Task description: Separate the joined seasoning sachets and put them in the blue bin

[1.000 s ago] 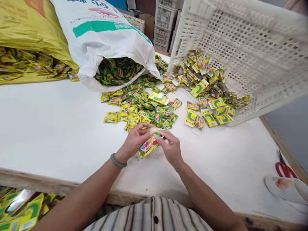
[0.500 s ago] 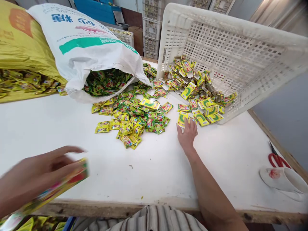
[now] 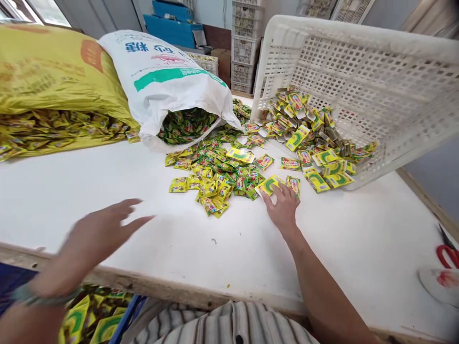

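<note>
My right hand [image 3: 284,206] lies flat on the white table [image 3: 107,191], fingertips pressing on a yellow-green folded card [image 3: 268,184] and touching a small packet [image 3: 293,184] beside it. A spread of small yellow-green sachets [image 3: 218,177] lies just left of that hand. My left hand [image 3: 98,234], blurred and with fingers apart, hovers empty over the table's near left edge. A tipped white plastic crate [image 3: 358,81] at the back right spills more folded cards [image 3: 311,138].
A white woven sack [image 3: 168,81] lies open with sachets pouring out; a yellow sack [image 3: 53,81] lies left of it. Red-handled scissors [image 3: 446,253] and a white cloth [image 3: 435,284] sit at the right edge. More packs [image 3: 89,320] lie below the table front.
My left hand has let go of the filled pack off the left edge and swung back over the table, empty. My right hand has drawn a folded card from the pile toward me.
</note>
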A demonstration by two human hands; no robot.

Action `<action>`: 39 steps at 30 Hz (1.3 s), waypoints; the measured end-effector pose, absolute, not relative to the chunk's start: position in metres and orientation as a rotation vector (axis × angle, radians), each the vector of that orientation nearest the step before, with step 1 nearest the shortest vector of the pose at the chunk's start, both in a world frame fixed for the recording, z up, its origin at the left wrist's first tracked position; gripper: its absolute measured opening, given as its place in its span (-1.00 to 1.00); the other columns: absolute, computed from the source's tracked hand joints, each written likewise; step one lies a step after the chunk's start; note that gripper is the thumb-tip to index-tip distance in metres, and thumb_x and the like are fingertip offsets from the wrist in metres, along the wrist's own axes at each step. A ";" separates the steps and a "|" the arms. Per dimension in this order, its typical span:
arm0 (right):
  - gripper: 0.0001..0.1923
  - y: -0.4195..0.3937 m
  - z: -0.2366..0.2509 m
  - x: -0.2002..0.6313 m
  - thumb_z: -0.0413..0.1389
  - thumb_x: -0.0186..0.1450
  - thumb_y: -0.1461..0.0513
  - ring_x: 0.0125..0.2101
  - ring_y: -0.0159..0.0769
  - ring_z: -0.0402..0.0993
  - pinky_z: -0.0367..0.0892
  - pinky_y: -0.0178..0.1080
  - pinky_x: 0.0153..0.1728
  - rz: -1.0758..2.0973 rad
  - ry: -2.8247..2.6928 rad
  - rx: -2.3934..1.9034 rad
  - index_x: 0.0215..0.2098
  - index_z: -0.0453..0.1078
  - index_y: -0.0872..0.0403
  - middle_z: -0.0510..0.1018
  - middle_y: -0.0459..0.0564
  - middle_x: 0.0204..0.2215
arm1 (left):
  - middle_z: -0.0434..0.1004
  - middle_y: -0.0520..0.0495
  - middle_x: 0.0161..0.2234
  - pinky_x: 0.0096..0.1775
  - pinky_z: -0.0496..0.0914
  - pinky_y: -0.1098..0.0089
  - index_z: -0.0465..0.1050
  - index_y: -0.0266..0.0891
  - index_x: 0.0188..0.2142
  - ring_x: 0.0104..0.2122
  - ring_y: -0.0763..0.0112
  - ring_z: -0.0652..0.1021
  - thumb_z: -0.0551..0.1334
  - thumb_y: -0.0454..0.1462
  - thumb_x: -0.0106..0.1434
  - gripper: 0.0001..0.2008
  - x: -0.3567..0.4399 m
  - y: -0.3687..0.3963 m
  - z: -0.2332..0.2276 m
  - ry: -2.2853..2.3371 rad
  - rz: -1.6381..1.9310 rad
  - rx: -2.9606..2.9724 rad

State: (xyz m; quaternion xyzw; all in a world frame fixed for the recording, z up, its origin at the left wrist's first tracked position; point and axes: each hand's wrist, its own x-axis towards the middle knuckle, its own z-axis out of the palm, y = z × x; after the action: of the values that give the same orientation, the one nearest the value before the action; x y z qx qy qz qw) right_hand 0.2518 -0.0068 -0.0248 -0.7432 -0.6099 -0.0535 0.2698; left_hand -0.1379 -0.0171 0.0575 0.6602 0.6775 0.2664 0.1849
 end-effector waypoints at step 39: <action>-0.81 -0.020 -0.002 0.211 0.14 0.21 0.10 -0.35 -0.34 0.40 0.33 -0.27 -0.29 1.272 -1.221 -1.320 -0.26 0.45 0.02 0.51 -0.09 -0.33 | 0.31 0.12 -0.59 -0.47 0.19 0.45 0.51 -0.25 -0.25 -0.56 0.49 0.31 0.32 -0.20 0.02 -0.72 0.023 0.022 0.003 1.085 0.930 1.123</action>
State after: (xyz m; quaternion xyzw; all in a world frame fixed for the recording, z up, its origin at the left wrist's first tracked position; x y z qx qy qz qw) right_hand 0.2108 -0.0200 -0.0024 -0.5344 -0.4946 0.5149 0.4525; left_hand 0.0225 0.0220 0.0032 0.4872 0.4709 0.4037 0.6148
